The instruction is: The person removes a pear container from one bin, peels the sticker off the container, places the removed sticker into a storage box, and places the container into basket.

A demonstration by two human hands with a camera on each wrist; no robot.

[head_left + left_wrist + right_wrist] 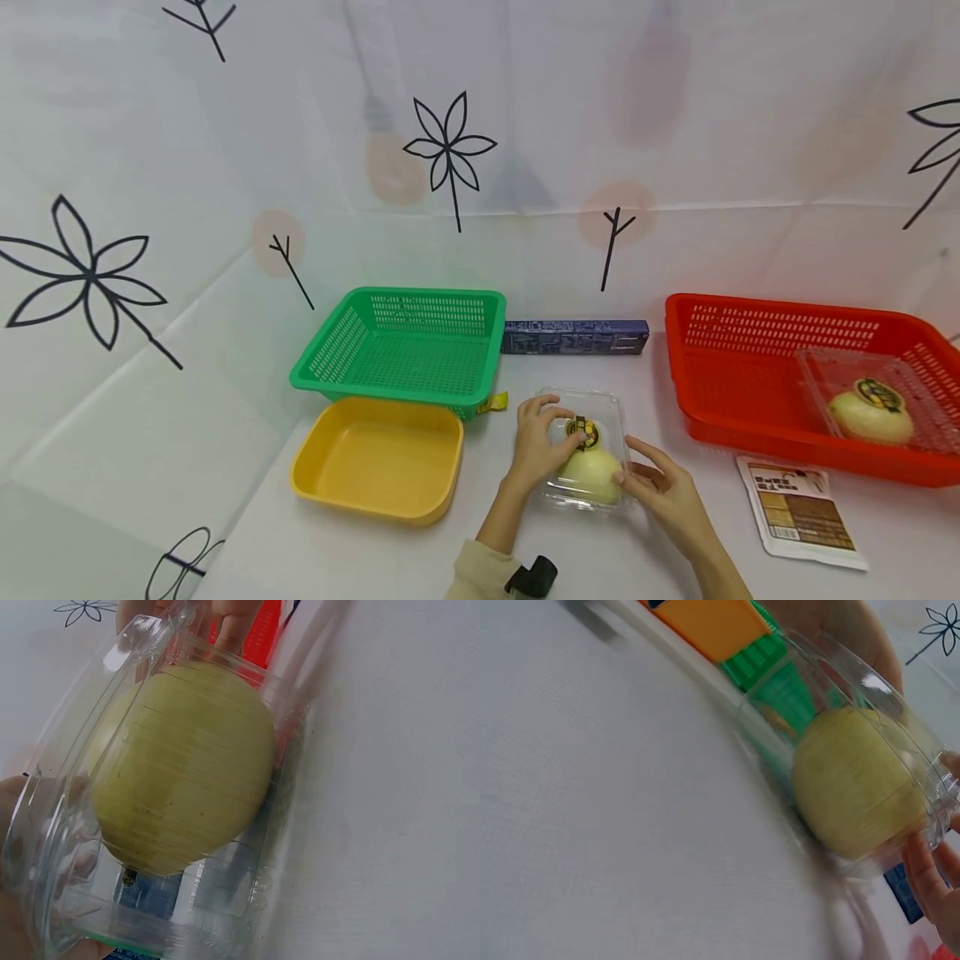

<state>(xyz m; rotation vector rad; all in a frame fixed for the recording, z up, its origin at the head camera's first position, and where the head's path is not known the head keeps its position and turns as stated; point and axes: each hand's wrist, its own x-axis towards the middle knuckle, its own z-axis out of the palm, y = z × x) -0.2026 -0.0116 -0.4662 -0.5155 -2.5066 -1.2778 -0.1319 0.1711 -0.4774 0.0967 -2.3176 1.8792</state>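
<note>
Closest to me, at the bottom centre of the head view, are a cream fabric sleeve (pixel 480 571) and a black wrist strap (pixel 534 577). Just above, right of centre, a clear plastic clamshell box (pixel 609 410) sits on the white table (pixel 375 558) with a round, pale yellow-green fruit (pixel 592 477) inside. Left hand (pixel 538 442) holds its left side, thumb across the top, partly covering a round black-and-yellow label (pixel 588 431); right hand (pixel 667 504) pinches the right edge.

Left of centre, a shallow yellow plastic tray (pixel 375 458) stands before a green perforated plastic basket (pixel 420 358), with a small yellow scrap (pixel 493 402) by its corner. Behind the hands lies a long dark-blue carton (pixel 575 337) with pale print. At the right, a red perforated plastic basket (pixel 735 375) holds another clear box (pixel 840 375) with similar fruit (pixel 870 421) and label (pixel 879 394). Just below it lies a white-and-brown flat packet (pixel 804 515), bearing dark characters and a barcode. I can't make out any of the wording from here.
</note>
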